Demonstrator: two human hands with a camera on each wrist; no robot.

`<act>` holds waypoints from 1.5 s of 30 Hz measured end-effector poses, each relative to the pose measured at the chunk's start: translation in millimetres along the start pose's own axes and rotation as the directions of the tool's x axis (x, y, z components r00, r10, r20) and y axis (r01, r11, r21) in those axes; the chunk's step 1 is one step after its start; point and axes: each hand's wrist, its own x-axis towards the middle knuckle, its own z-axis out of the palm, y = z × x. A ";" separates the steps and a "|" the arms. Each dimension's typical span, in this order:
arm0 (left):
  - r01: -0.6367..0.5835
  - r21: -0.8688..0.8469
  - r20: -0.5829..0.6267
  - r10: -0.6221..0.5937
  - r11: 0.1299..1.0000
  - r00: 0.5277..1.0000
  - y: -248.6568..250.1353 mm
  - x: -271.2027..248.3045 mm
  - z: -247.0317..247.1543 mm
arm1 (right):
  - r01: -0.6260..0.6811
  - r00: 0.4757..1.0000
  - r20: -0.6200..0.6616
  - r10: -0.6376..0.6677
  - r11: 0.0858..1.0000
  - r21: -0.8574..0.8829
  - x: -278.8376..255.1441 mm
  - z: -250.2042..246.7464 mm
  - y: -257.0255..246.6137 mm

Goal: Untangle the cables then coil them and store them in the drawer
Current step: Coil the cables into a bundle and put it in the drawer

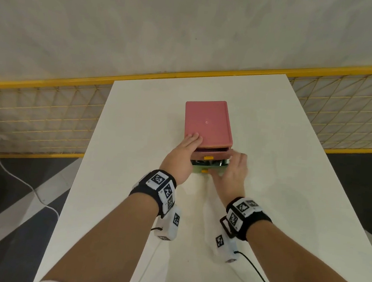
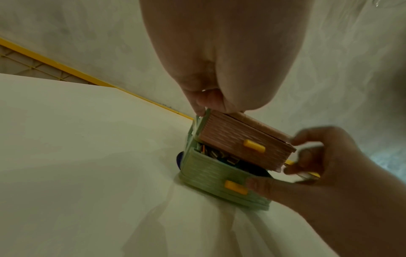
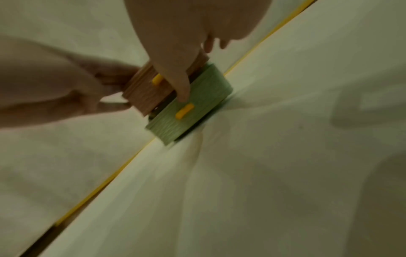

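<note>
A pink drawer box [image 1: 207,120] stands mid-table. Its top pink drawer [image 2: 241,144] sticks out a little. The green drawer [image 2: 208,173] below is pulled out further, with dark cables and plugs [image 2: 219,156] showing inside. My left hand [image 1: 186,154] lies on the box's near-left top corner, fingers flat on the lid and thumb at the corner. My right hand [image 1: 231,172] grips the green drawer's right end. Its thumb [image 3: 184,95] presses the drawer front beside the yellow handle [image 3: 184,111], and its fingers curl round the right side.
The white table [image 1: 268,170] is narrow, with edges close on both sides. A yellow-framed mesh fence [image 1: 37,109] runs behind it. A white cord [image 1: 19,180] lies on the dark floor to the left. A black lead [image 1: 258,277] trails from my right wrist camera.
</note>
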 end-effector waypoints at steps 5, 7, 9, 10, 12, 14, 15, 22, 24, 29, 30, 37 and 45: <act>-0.008 0.001 0.001 0.008 1.000 1.000 1.1 0.4 -0.7 | 0.461 0.861 0.389 -0.329 0.828 -0.319 -18.1 17.0 -3.9; -0.009 -0.001 0.007 0.009 1.000 1.000 0.9 0.0 -1.2 | 0.507 0.834 0.453 -0.314 0.759 -0.408 -16.7 15.7 -5.9; -0.031 0.015 0.002 0.031 0.999 1.000 -2.9 -0.6 -2.8 | 0.519 0.824 0.479 -0.303 0.743 -0.423 -14.0 13.7 -8.6; -0.047 0.031 -0.007 0.047 0.998 0.999 -5.8 -0.3 -3.9 | 0.513 0.822 0.488 -0.293 0.754 -0.411 -12.9 12.3 -9.3; -0.071 0.073 -0.028 0.073 0.995 0.997 -9.0 3.2 -6.2 | 0.491 0.820 0.502 -0.276 0.790 -0.368 -12.5 10.0 -8.3; -0.078 0.131 -0.058 0.086 0.988 0.995 -6.7 9.2 -6.0 | 0.455 0.824 0.504 -0.259 0.832 -0.317 -13.1 8.7 -5.4; -0.082 0.167 -0.078 0.096 0.983 0.992 -3.9 12.1 -5.4 | 0.432 0.831 0.496 -0.250 0.852 -0.294 -12.8 8.6 -4.3; -0.089 0.325 -0.087 0.123 0.942 0.989 6.6 14.2 -5.4 | 0.369 0.858 0.471 -0.205 0.884 -0.286 -13.8 12.5 -6.1; -0.075 0.387 -0.099 0.122 0.919 0.987 14.6 15.3 -3.8 | 0.340 0.869 0.459 -0.185 0.897 -0.282 -15.3 12.0 -9.5; -0.090 0.453 -0.151 0.176 0.887 0.973 17.2 21.3 3.1 | 0.296 0.873 0.450 -0.188 0.938 -0.182 -15.6 7.9 -6.4; -0.098 0.477 -0.154 0.193 0.874 0.969 16.5 21.0 4.1 | 0.297 0.873 0.444 -0.199 0.941 -0.161 -15.1 8.1 -4.6; -0.132 0.475 -0.143 0.224 0.870 0.964 15.0 24.1 -5.0 | 0.455 0.856 0.448 -0.257 0.786 -0.419 -15.1 13.7 -8.4; -0.140 0.321 -0.084 0.175 0.937 0.981 8.2 27.0 -20.4 | 0.333 0.866 0.455 -0.207 0.918 -0.216 -11.2 9.4 -8.1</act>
